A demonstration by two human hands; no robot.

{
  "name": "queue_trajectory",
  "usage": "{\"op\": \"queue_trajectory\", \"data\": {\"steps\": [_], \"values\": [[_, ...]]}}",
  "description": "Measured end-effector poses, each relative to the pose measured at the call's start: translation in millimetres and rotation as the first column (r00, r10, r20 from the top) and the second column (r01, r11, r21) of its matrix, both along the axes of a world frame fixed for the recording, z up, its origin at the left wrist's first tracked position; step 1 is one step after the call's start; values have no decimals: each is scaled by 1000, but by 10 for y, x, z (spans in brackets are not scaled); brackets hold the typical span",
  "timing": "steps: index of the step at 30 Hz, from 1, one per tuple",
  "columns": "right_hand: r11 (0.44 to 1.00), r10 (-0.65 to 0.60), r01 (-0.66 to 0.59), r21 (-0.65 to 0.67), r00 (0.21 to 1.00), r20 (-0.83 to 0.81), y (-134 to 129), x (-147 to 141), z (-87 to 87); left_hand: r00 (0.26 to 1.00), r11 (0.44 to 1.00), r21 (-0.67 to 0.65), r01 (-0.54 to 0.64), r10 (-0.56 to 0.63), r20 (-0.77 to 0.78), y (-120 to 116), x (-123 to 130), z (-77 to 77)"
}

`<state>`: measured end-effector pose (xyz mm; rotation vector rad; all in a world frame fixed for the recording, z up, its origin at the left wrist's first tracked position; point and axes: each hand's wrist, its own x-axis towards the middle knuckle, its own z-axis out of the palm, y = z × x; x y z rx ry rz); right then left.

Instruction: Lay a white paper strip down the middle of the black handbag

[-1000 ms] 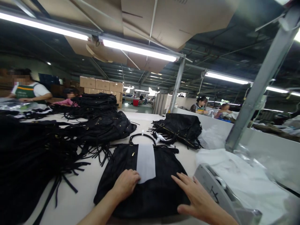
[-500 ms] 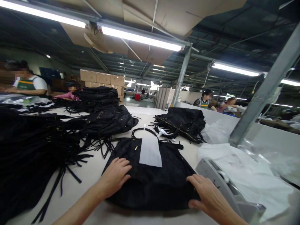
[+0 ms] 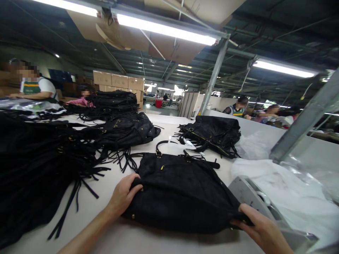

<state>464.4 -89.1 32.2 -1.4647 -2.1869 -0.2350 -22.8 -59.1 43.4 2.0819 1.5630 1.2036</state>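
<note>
A black bag (image 3: 180, 194) lies on the white table (image 3: 106, 236) in front of me, its handle (image 3: 161, 144) pointing away and a small gold zip pull (image 3: 162, 167) showing. My left hand (image 3: 124, 194) grips the bag's left side, thumb on top. At the lower right corner, my right hand (image 3: 259, 225) pinches the bag's edge between thumb and fingers. White paper (image 3: 189, 144) lies behind the bag, by its handles.
Black fringed bags (image 3: 39, 169) are heaped at the left, and another bag (image 3: 217, 132) lies behind. White sheets (image 3: 280, 190) and a grey dispenser-like object (image 3: 254, 194) are at the right. A metal post (image 3: 302, 123) rises there. People work farther off.
Both hands have closed on the bag's sides, and its lower part is now pulled taut and creased. The white paper no longer covers its front. The view has shifted slightly.
</note>
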Motion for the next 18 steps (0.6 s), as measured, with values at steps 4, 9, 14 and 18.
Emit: {"op": "queue_trajectory", "data": {"steps": [4, 9, 14, 18], "values": [[996, -27, 29, -81, 999, 28, 14, 85, -31, 1000, 1000, -8, 21, -21, -12, 49, -29, -48], [998, 50, -41, -48, 978, 201, -142, -189, 293, 961, 989, 145, -2, 42, -273, -125, 45, 121], [973, 220, -192, -129, 940, 262, -212, -887, 321, 833, 923, 126, 365, -263, -487, -396, 578, 250], [967, 186, -237, 89, 904, 384, -16, -1120, 37, 687, 843, 65, 535, -388, -615, -293, 860, 89]]}}
